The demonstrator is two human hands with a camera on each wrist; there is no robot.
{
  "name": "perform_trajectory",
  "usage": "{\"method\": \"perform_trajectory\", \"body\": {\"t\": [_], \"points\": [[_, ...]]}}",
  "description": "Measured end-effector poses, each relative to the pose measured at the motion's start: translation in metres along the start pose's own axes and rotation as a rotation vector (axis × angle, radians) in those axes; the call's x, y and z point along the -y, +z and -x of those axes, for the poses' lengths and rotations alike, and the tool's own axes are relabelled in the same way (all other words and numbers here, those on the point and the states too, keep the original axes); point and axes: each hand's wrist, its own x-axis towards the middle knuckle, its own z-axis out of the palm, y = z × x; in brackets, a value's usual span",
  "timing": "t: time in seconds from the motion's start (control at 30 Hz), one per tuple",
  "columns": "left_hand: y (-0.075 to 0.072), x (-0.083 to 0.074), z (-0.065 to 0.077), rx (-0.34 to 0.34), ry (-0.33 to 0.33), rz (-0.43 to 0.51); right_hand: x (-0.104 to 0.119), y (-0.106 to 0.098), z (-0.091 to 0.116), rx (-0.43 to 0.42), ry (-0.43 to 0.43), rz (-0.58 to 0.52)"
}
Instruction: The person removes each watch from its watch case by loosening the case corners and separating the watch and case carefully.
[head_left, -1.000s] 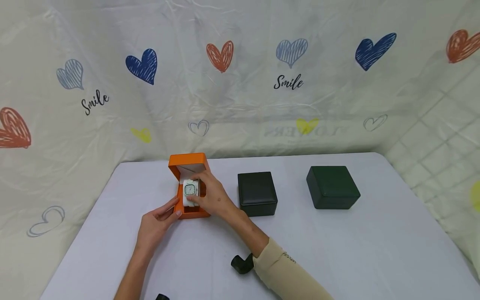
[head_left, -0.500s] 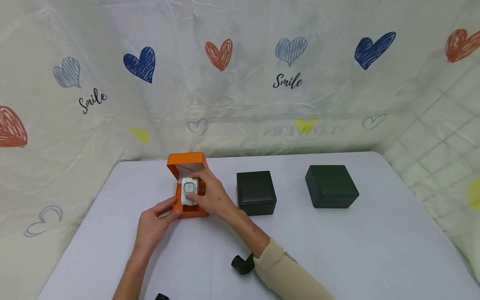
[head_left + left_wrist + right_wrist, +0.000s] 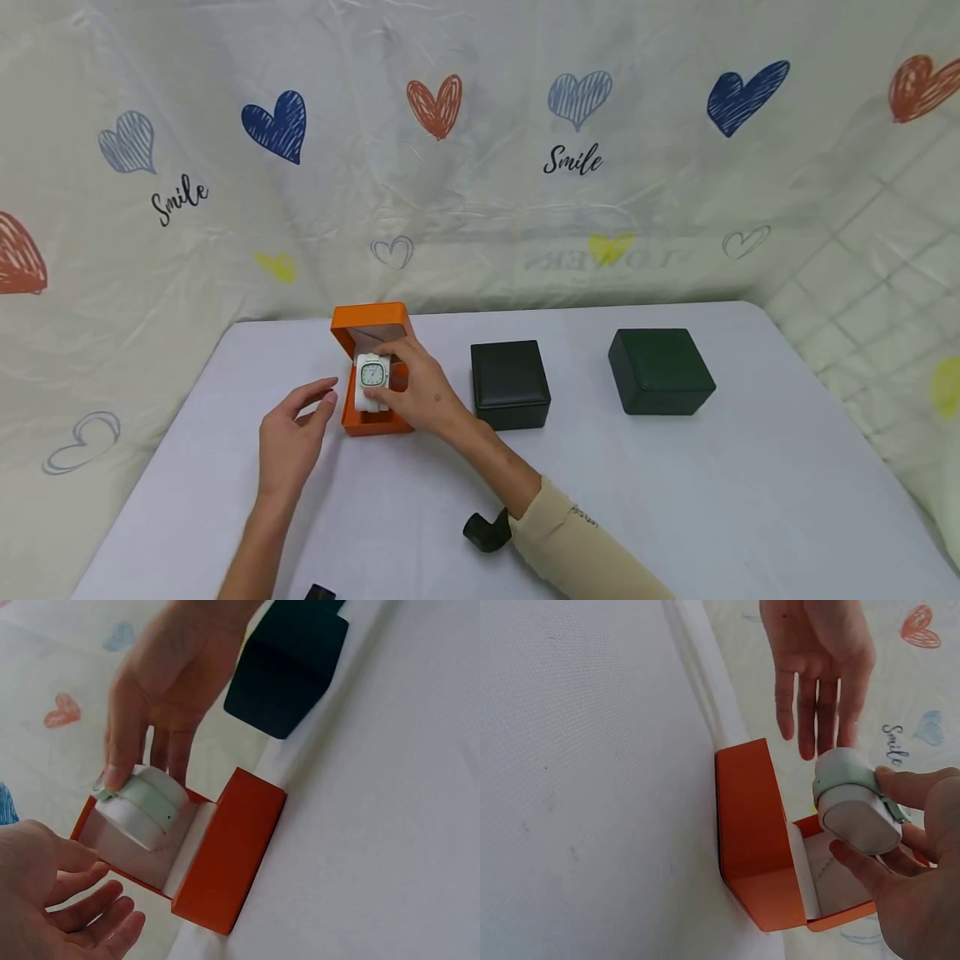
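A watch [image 3: 372,375] with a square dial and pale green strap is wrapped round a white cushion [image 3: 859,823]. My right hand [image 3: 426,388] pinches the cushion and watch between thumb and fingers, lifted over the open orange watch box [image 3: 377,425]. In the right wrist view the cushion is clear of the box's base. Just left of the box, my left hand [image 3: 294,442] hovers with relaxed fingers, apart from it and holding nothing. The orange lid [image 3: 371,317] stands raised at the back.
To the right of the orange box sits a closed black box [image 3: 512,383], and farther right a closed dark green box [image 3: 662,371]. A white cloth covers the table [image 3: 420,525]. Behind it hangs a curtain [image 3: 495,200] printed with hearts.
My left hand has let go of the orange box's side and drawn back to the left. The right hand still holds the watch on its cushion, almost unmoved.
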Motion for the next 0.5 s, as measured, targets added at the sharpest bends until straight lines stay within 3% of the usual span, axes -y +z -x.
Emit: {"method": "perform_trajectory", "body": {"t": [0.3,0.5], "points": [[0.0019,-0.0103,0.0014,0.178,-0.024,0.119,0.007,-0.0016,0.0041,-0.004,0.008,-0.046],[0.0029,-0.0084,-0.0013,0.248,-0.007,0.195,0.0097,-0.0046,0.0051,-0.022,0.02,-0.028]]}}
